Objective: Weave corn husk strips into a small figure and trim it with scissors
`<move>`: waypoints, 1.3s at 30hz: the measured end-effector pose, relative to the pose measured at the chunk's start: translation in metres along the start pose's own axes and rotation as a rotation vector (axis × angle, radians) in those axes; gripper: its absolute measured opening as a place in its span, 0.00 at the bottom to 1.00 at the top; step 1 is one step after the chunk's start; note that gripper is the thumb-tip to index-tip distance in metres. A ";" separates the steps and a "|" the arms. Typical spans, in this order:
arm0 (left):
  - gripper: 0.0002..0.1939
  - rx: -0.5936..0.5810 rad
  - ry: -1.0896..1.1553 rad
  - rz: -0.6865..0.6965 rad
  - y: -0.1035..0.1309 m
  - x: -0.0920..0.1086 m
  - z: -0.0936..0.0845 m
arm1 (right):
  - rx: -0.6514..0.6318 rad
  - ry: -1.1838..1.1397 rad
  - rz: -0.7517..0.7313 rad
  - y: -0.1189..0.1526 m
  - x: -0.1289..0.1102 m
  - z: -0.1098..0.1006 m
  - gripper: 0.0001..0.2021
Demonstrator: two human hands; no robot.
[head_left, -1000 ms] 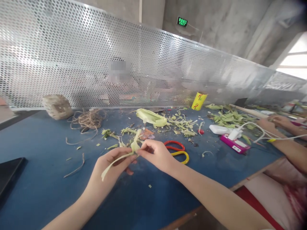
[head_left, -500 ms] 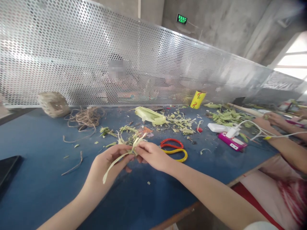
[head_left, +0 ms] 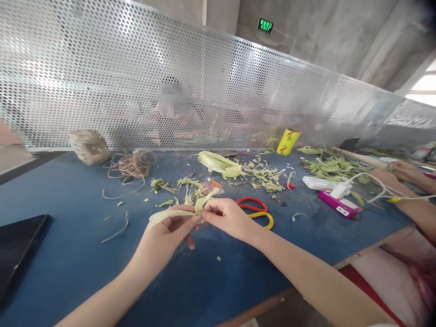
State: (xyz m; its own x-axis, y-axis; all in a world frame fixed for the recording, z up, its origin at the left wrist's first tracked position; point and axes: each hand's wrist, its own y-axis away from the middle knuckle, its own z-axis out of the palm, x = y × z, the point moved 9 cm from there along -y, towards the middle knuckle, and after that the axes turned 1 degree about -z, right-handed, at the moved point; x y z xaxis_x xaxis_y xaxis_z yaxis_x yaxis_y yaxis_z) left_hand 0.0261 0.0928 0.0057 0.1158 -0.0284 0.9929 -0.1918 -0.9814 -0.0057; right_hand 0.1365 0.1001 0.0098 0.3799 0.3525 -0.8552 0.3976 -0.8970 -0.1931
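A pale green strip of husk (head_left: 170, 214) is being held between two bare hands above a blue tabletop (head_left: 200, 290). Near its bend, the strip is being pinched by the thumb and fingers of the left hand (head_left: 165, 235); just beside, at three o'clock from there, it is being grasped by the thumb and forefinger of the right hand (head_left: 230, 220), the fingertips of both being brought close together.

With twelve o'clock being taken as straight ahead, the strip's long axis is being broken at that pinch: a broad tail is being laid toward nine o'clock across the left hand, while a shorter end is being pointed between one and two. The tail is thus being kept nearer the left hand, the short end nearer the right. Whether one piece or several are being gripped cannot be told.

Scissors (head_left: 261, 212) are being partly screened by the right hand, their handles showing at three o'clock. A larger husk (head_left: 220, 164) is being seen at one, tangled twine (head_left: 132, 165) at ten.
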 end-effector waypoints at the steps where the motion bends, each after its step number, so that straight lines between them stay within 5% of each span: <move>1: 0.08 -0.004 0.019 -0.001 0.001 0.000 0.001 | -0.017 -0.024 0.015 0.000 0.002 0.001 0.15; 14: 0.07 -0.048 0.281 -0.145 0.000 -0.013 0.003 | -0.099 -0.159 -0.018 0.001 0.000 0.005 0.15; 19: 0.10 -0.006 0.292 -0.157 0.001 -0.015 0.002 | 0.003 -0.102 -0.105 0.001 -0.010 -0.002 0.09; 24: 0.12 0.027 0.345 -0.230 0.000 -0.022 0.000 | 0.254 0.102 -0.342 0.009 -0.031 -0.020 0.06; 30: 0.11 -0.005 0.273 -0.277 0.003 -0.024 0.001 | 0.285 0.264 -0.568 0.023 -0.053 -0.014 0.05; 39: 0.11 -0.028 0.069 -0.092 0.001 -0.008 0.001 | 0.284 -0.021 -0.062 0.004 -0.006 -0.021 0.08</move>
State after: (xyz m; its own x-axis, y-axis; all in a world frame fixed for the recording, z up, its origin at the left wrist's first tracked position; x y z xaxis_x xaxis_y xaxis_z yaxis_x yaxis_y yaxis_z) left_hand 0.0264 0.0918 -0.0021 0.0668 0.0762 0.9949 -0.2112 -0.9734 0.0887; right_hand 0.1537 0.1001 0.0247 0.3440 0.4060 -0.8467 0.1686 -0.9138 -0.3696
